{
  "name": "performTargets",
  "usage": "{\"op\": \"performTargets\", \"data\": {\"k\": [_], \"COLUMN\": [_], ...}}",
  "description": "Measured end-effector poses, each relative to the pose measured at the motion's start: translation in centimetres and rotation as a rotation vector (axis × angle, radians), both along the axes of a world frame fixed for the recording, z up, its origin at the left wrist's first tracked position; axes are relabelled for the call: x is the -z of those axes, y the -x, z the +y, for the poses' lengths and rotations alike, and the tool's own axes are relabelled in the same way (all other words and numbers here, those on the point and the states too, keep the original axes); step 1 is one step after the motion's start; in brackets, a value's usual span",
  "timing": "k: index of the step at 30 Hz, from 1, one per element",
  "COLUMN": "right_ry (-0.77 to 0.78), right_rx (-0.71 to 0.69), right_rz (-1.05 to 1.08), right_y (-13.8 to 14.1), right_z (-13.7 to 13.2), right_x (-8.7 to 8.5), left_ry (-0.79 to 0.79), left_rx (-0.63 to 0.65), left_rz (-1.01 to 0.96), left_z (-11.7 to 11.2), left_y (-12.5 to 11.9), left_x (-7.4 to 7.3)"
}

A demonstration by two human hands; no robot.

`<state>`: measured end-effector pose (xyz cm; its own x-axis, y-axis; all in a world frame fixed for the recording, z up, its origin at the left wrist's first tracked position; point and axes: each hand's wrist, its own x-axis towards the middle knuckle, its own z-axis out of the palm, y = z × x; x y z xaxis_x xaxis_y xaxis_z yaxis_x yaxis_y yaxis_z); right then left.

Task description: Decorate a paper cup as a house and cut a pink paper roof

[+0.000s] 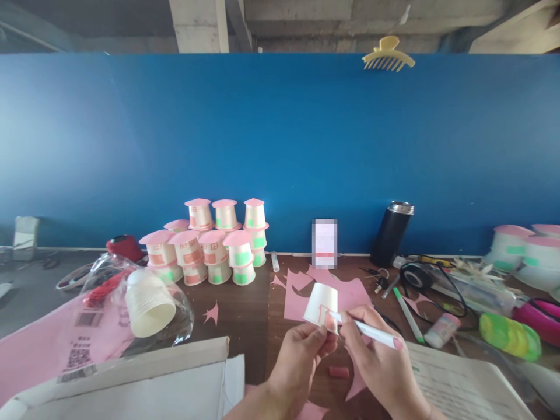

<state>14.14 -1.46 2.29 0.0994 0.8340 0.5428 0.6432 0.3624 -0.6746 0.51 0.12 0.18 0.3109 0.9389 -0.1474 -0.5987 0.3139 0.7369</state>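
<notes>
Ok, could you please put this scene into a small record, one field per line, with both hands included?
Left hand: holds an upside-down white paper cup near its rim
Right hand: grips a white marker, tip at the cup's side; contact hard to tell
Cup drawing: reddish lines, partly coloured area
Surface: brown table with cut pink paper
Back left: stacked cups with pink tops
Back right: black bottle
Front left: nested cups in clear plastic
Backdrop: blue panel

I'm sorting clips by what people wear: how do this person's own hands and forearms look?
The left hand and right hand are both ungloved, with no ring that shows. The forearms, as far as seen, have no sleeves.
</notes>
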Motion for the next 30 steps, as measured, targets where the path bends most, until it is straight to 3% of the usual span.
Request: {"op": "performTargets", "data": {"k": [13,21,30], "right_ry": [-0.003,-0.025,0.014], "right_rx": [-0.042,-0.009,-0.079], "right_rz": [-0.043,0.024,-0.026], "right_y": [0.1,0.0,0.1], "right_z": [-0.3,0.0,-0.4], "right_x": [0.2,0.2,-0.1], "left_ry": [-0.063,-0.161,-0.204], "left_rx": [0.002,0.022,0.003], "left_rz": [0.039,0.215,0.331], "left_z": [0.1,0.1,0.7], "left_y": [-0.1,0.2,0.4], "left_x": [-0.1,1.2,2.3]}}
